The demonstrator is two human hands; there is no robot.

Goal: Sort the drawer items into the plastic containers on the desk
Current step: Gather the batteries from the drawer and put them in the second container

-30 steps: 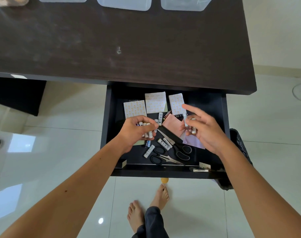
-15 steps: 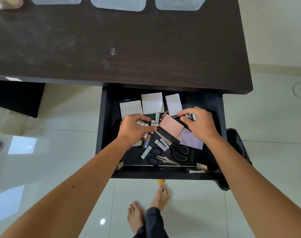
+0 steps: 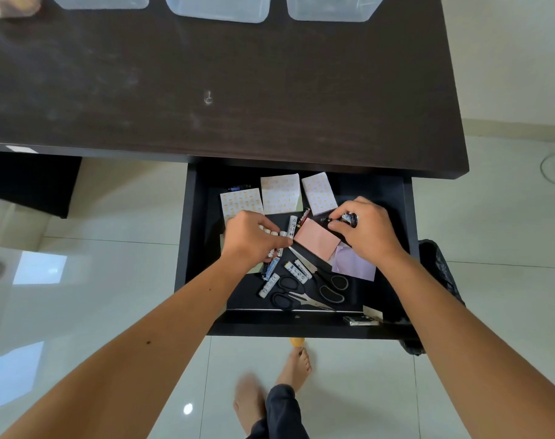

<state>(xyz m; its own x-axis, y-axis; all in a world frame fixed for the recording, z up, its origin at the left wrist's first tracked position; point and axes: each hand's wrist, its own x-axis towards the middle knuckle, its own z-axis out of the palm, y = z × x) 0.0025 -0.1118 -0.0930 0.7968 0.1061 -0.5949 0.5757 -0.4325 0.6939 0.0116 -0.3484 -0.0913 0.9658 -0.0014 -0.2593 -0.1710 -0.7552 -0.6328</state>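
Both hands are down in the open black drawer (image 3: 190, 236) under the dark wooden desk (image 3: 269, 90). The left hand (image 3: 250, 239) has its fingers curled around a bunch of small white batteries (image 3: 274, 234), and the right hand (image 3: 366, 231) pinches a dark battery (image 3: 345, 218) just above the pink pad of sticky notes (image 3: 315, 243). More white batteries (image 3: 298, 270) and two pairs of black-handled scissors (image 3: 304, 291) lie near the drawer's front, and three clear plastic containers (image 3: 219, 9) sit at the far edge of the desk.
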